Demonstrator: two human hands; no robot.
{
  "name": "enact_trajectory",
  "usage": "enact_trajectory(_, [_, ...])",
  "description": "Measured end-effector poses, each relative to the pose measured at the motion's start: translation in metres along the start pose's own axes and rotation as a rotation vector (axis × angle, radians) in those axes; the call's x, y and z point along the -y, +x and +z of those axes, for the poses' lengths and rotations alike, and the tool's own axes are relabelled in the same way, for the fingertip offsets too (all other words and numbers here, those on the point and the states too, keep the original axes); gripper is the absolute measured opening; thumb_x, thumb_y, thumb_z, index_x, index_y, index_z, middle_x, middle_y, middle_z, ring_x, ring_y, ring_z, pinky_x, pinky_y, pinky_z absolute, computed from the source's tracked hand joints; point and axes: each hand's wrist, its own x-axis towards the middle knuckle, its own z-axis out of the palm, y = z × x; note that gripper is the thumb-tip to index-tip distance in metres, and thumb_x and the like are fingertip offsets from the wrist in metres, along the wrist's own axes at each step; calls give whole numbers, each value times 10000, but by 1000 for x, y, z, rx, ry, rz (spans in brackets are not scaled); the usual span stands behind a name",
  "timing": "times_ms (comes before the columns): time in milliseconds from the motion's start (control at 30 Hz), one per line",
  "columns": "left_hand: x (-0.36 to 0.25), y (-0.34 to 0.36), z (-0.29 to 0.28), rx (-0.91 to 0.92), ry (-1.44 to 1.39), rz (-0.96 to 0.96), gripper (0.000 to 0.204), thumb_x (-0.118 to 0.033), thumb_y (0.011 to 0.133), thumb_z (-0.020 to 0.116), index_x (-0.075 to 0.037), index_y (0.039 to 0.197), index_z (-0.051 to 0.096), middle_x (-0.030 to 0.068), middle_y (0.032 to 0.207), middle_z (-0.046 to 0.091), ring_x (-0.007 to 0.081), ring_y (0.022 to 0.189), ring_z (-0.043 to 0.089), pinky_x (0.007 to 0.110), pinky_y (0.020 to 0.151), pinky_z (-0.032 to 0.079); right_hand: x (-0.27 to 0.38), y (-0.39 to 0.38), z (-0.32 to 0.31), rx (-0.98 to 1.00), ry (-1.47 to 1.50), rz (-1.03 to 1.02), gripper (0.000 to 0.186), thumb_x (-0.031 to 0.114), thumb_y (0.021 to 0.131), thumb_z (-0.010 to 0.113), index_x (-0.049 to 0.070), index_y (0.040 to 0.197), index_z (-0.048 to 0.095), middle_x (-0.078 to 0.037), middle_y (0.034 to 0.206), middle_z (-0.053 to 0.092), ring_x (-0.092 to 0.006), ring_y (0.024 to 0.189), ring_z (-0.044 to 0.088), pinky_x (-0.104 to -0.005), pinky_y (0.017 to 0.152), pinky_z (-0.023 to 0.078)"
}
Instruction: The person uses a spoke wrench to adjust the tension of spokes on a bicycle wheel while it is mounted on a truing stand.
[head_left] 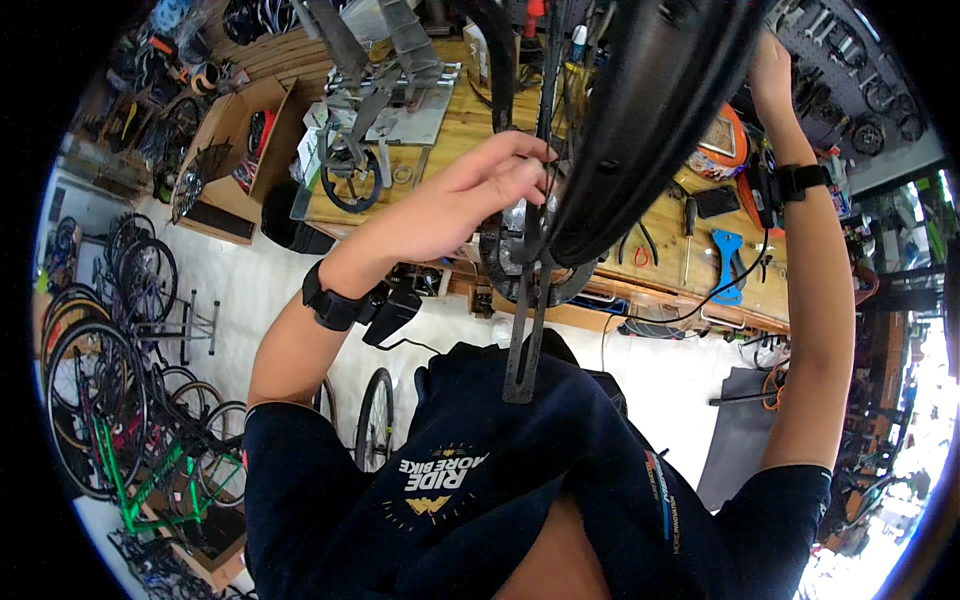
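Observation:
A black bicycle frame point(640, 110) fills the upper middle, close to my view. My left hand point(500, 180) is just left of it, fingers bent and fingertips brought together at a thin dark strand point(545, 110) that runs down beside the frame. What exactly sits between those fingertips is too small to make out. Below them is a round toothed crank part point(510, 260), and a dark slotted metal bar point(520, 370) points toward me. My right hand point(770, 80) reaches up along the frame's right side; its fingers are mostly hidden there.
Behind the frame stands a wooden workbench point(440, 130). On it lie a blue tool point(728, 262), a screwdriver point(689, 225), pliers point(645, 243) and a black wheel-like ring point(350, 185). A cardboard box point(235, 150) is at the left. Bicycles point(100, 400) crowd the lower left.

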Motion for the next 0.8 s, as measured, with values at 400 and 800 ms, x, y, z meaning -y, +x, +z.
enact_trajectory(400, [-93,0,-24,-458,-228,439,922,-654,846,496,71,1396,343,342,1365,423,320,1195,507,380,1025,387,-19,12,0,-147,-252,-435,331,216,933,404,-39,846,596,-236,846,620,-412,807,567,-439,739,437])
enact_trajectory(800, [-5,13,4,-183,156,55,644,-481,998,388,12,1412,392,169,1221,616,227,1161,543,345,992,353,0,2,9,-143,-198,-285,317,162,907,390,-50,758,573,-231,771,606,-356,711,595,-430,656,462])
